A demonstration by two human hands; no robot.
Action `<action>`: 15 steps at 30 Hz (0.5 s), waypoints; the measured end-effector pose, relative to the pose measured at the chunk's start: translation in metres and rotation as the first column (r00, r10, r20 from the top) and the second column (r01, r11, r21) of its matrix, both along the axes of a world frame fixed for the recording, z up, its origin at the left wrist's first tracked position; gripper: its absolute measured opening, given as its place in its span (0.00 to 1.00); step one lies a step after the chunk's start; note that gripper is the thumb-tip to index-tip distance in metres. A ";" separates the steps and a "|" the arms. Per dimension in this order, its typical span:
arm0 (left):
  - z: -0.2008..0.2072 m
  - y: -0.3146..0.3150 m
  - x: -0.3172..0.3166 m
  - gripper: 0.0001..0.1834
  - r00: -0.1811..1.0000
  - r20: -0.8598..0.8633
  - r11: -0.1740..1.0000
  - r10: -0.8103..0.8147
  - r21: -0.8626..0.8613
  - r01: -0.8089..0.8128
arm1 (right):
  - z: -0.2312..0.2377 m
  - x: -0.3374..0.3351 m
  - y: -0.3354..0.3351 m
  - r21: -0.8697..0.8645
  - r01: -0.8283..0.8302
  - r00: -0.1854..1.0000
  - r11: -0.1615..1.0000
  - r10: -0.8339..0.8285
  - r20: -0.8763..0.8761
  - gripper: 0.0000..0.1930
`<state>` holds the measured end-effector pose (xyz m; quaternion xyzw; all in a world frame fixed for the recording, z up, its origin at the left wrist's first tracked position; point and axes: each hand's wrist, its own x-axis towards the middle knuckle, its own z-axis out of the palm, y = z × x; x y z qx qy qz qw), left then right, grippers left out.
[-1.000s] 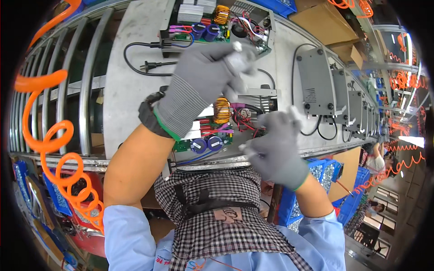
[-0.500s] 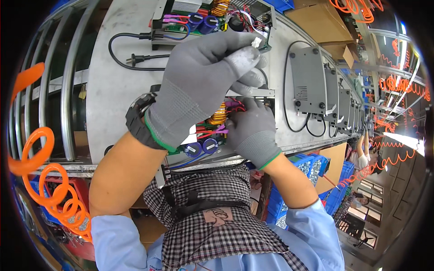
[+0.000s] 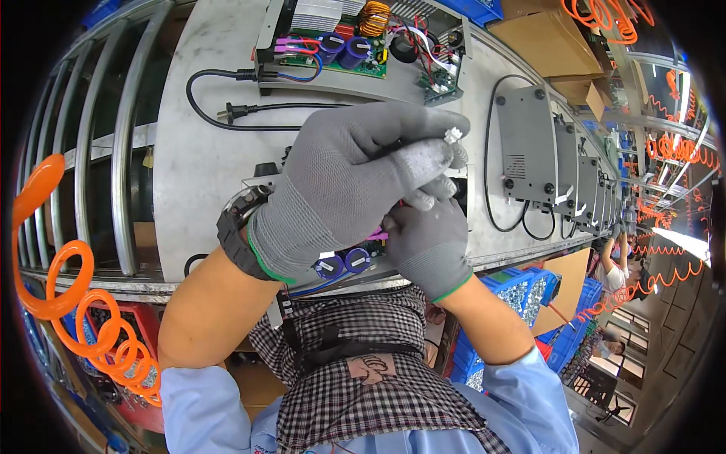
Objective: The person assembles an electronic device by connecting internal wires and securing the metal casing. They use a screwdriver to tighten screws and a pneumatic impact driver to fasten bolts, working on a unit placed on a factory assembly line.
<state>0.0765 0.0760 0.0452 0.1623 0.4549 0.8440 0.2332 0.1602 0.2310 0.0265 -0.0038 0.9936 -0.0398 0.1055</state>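
The left hand (image 3: 344,166), in a grey glove, pinches a small white connector (image 3: 453,136) between thumb and fingers, the piece standing out at the very tips. The right hand (image 3: 431,242), gloved alike, sits just below and partly behind the left one; its fingertips are hidden, so whether they grip anything cannot be told. Both hands are above a near unit whose middle they cover. To the left of the right fingers, two purple capacitors (image 3: 342,263) of this unit show, with pinkish-purple wire terminals (image 3: 377,236) between them and those fingers.

Beyond the left fingers lies an open metal chassis (image 3: 340,90), apart from them, holding a green circuit board (image 3: 370,69), a copper-coloured coil (image 3: 374,18) and two more purple capacitors. Further left of the fingers, a black power plug (image 3: 237,112) rests on the grey worktop (image 3: 197,170). To the right of both sets of fingers, a row of grey metal cases (image 3: 527,140) stretches away, a black cable curving beside the nearest. Below and to the right of the right fingers are blue bins (image 3: 556,284) of small shiny parts. Well left of all the fingers hangs an orange coiled hose (image 3: 38,189), in front of metal rollers (image 3: 128,151).
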 end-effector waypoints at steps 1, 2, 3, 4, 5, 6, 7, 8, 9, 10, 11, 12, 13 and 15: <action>0.001 -0.001 0.001 0.16 1.000 0.013 1.000 0.004 -0.007 -0.004 | 0.000 0.000 -0.001 -0.016 0.007 1.000 1.000 -0.006 0.011 0.16; 0.001 -0.002 0.002 0.16 1.000 0.026 1.000 0.008 -0.015 -0.007 | -0.002 0.001 -0.001 -0.032 0.014 1.000 0.999 -0.014 0.023 0.17; 0.002 -0.002 0.002 0.16 1.000 0.016 1.000 0.009 -0.025 -0.008 | -0.006 0.001 0.000 0.037 -0.036 0.999 0.999 0.035 0.009 0.18; 0.004 -0.002 0.002 0.16 1.000 0.006 0.999 0.006 -0.036 -0.006 | -0.008 -0.001 0.000 0.056 -0.053 0.998 0.997 0.051 0.023 0.19; 0.005 -0.001 0.003 0.16 1.000 -0.005 0.999 0.002 -0.047 -0.002 | -0.011 -0.005 0.000 0.075 -0.068 0.997 0.995 0.065 0.037 0.19; 0.002 0.000 0.004 0.16 1.000 0.029 0.999 -0.003 -0.051 0.004 | -0.013 -0.005 -0.001 0.094 -0.081 0.996 0.992 0.077 0.051 0.20; 0.000 -0.002 0.004 0.15 0.999 0.053 0.998 -0.012 -0.053 0.015 | -0.012 -0.003 -0.003 0.101 -0.069 0.993 0.992 0.058 0.107 0.20; 0.001 -0.002 0.000 0.15 0.998 0.055 0.998 -0.012 -0.057 0.015 | -0.009 -0.007 -0.004 0.109 -0.065 0.989 0.992 0.049 0.140 0.20; -0.001 0.001 0.000 0.15 0.998 0.068 0.998 -0.012 -0.056 0.016 | -0.006 -0.011 -0.006 0.116 -0.060 0.984 0.991 0.039 0.174 0.20; 0.001 -0.001 -0.002 0.14 0.998 0.069 0.999 -0.017 -0.038 0.020 | -0.002 -0.014 -0.010 0.120 -0.059 0.978 0.991 0.033 0.204 0.20; 0.000 -0.003 -0.004 0.13 0.997 0.071 0.999 -0.037 -0.018 0.038 | -0.004 -0.013 -0.011 0.120 -0.044 0.988 0.992 0.026 0.152 0.19; 0.000 -0.006 -0.008 0.13 0.996 0.075 0.998 -0.056 0.000 0.056 | -0.005 -0.015 -0.011 0.118 -0.034 0.995 0.992 0.023 0.094 0.17; -0.008 -0.010 -0.012 0.11 0.993 0.091 0.994 -0.077 0.081 0.070 | -0.003 -0.019 -0.012 0.108 -0.051 0.991 0.993 0.037 0.126 0.16; 0.003 -0.013 -0.007 0.11 0.969 0.247 0.988 -0.032 0.152 -0.006 | -0.011 -0.007 -0.005 0.060 -0.166 0.981 0.984 0.171 -0.090 0.13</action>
